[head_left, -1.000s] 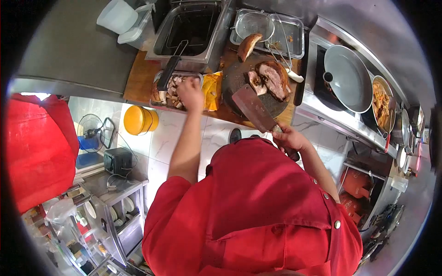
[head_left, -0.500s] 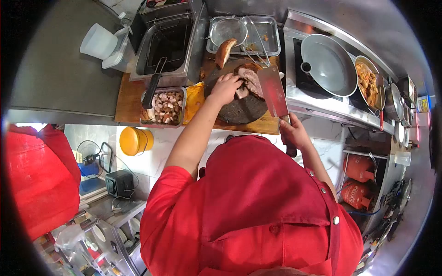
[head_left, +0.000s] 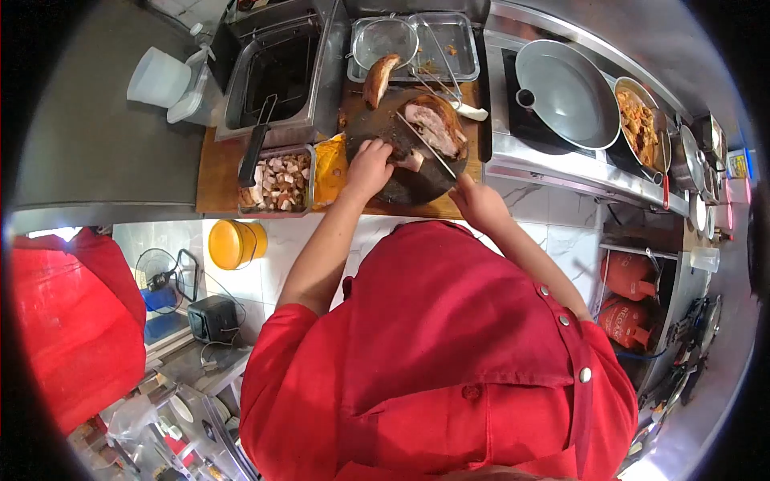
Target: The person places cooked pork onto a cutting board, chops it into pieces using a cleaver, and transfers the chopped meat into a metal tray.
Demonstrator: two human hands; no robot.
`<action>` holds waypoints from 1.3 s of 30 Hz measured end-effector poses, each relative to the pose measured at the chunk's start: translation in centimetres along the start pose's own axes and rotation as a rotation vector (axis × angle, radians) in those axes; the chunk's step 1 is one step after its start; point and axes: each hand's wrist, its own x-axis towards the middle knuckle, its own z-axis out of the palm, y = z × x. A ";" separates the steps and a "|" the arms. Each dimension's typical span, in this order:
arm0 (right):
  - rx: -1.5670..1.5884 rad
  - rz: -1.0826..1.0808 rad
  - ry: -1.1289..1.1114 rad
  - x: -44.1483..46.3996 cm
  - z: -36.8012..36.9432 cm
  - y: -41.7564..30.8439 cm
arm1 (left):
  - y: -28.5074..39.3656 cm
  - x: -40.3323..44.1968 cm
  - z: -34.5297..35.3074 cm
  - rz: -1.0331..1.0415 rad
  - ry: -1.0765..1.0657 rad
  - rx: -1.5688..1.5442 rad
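Note:
On a dark round chopping board, my left hand has its fingers curled down against a small cut piece of roast pork. My right hand grips the cleaver by its handle, which the hand hides. Seen nearly edge-on, the blade stands between the small piece and a large chunk of roast pork. Another browned pork piece rests at the back left of the board.
Left of the board are a yellow packet and a tray of diced meat. Behind are a fryer, a strainer and a metal tray. At right, a wok and a pan of food occupy the stove.
The cleaver has swung left over the board and turned from flat-on to edge-on beside the large chunk. My left hand has drawn slightly left. A white handle now shows behind the chunk.

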 end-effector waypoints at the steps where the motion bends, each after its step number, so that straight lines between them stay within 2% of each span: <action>1: -0.011 -0.033 0.034 0.8 -0.7 -1.2 | 0.2 -0.4 0.2 -0.012 0.000 0.000; 3: -0.046 -0.142 0.119 2.2 -1.8 -3.4 | 0.3 -1.2 0.7 -0.079 0.159 -0.063; 7: -0.021 -0.252 0.239 3.7 0.8 -2.2 | -0.5 -2.1 1.8 -0.132 0.260 -0.035; 9: -0.226 -0.015 -0.127 4.1 1.7 -1.0 | -0.6 -2.3 1.8 -0.125 0.253 -0.116; 12: -0.190 -0.010 -0.149 4.5 1.2 -0.9 | -0.1 -2.7 1.6 -0.146 0.294 -0.113; 16: -0.150 -0.083 -0.059 4.8 -0.1 -2.0 | -0.1 -2.6 2.3 -0.178 0.352 -0.104; 20: -0.088 -0.123 0.066 3.7 -1.1 -4.4 | -0.3 -2.5 2.7 -0.207 0.350 -0.107; 22: -0.101 -0.078 -0.028 3.8 1.7 -2.3 | -0.7 -2.4 3.0 -0.239 0.316 -0.128; 23: -0.184 0.010 -0.124 4.2 2.5 -1.2 | -0.6 -2.3 3.1 -0.236 0.320 -0.128; 26: -0.122 -0.019 -0.111 4.7 2.7 -0.5 | 0.2 -2.7 1.9 -0.199 0.368 -0.163; 30: -0.092 -0.094 0.028 4.4 -0.1 -3.3 | -0.1 -2.6 2.6 -0.221 0.358 -0.152; 34: -0.052 -0.099 0.121 3.7 0.9 -4.0 | 0.0 -2.6 2.8 -0.259 0.375 -0.123; 36: -0.153 0.007 -0.090 4.0 3.0 -2.2 | 0.3 -2.6 2.2 -0.246 0.332 -0.153; 39: -0.076 -0.024 -0.061 4.6 3.0 -1.1 | 0.9 -1.9 1.0 -0.253 0.301 -0.155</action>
